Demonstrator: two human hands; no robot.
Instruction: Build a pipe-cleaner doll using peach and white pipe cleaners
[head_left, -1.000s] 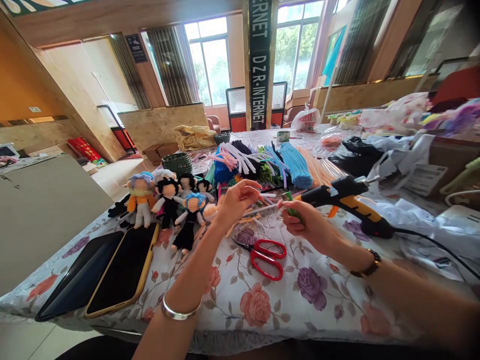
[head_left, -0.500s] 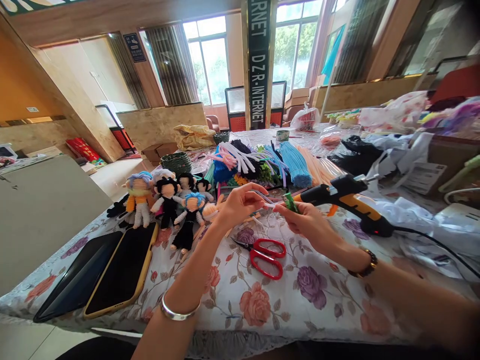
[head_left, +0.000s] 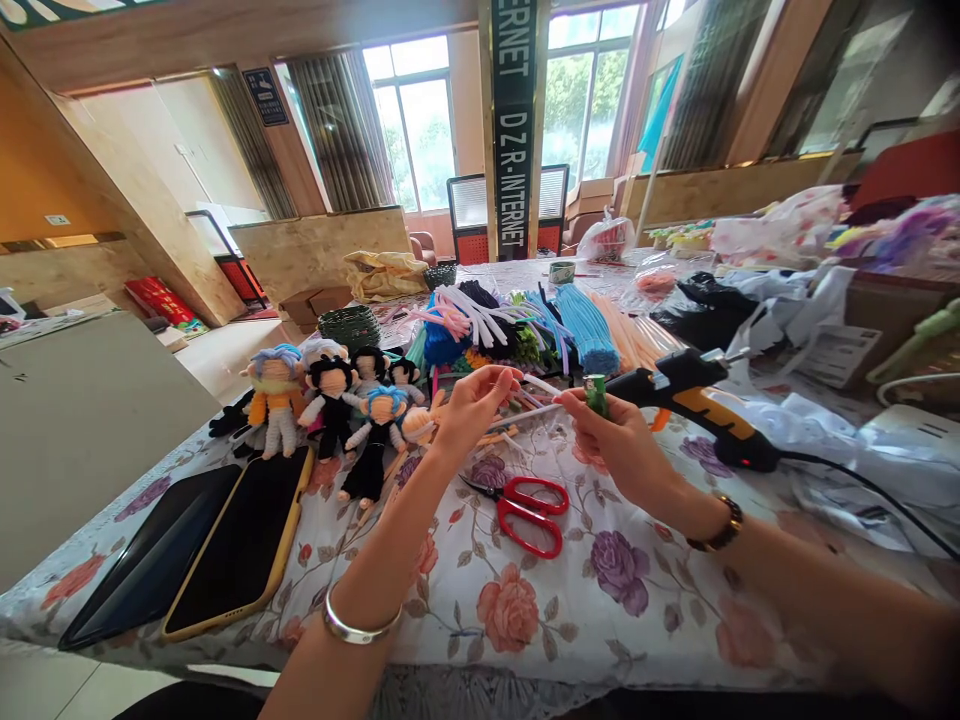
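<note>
Above the table, a short white pipe cleaner (head_left: 540, 386) spans the gap between my hands. My left hand (head_left: 474, 405) pinches its left end with thumb and fingertips. Its right end is pinched by my right hand (head_left: 626, 440), which also grips a small green lighter (head_left: 595, 394) upright against the fingers. Below the hands lie red-handled scissors (head_left: 529, 510), blades pointing left. Just right of my right hand a black and orange glue gun (head_left: 694, 405) rests with a red light lit. Several pipe-cleaner dolls (head_left: 337, 400) sit to the left of my left hand.
Bundles of coloured pipe cleaners (head_left: 480, 325), including a blue bundle (head_left: 586, 330), lie behind my hands. Two dark phones, one a yellow-cased phone (head_left: 244, 545), are at left. The glue gun's cord (head_left: 847, 462) runs right, near white plastic bags (head_left: 832, 480) and a cardboard box (head_left: 892, 320).
My hands have drawn apart, showing more of the white pipe cleaner between them. The lighter has turned more upright in my right hand. My left fingers have closed together.
</note>
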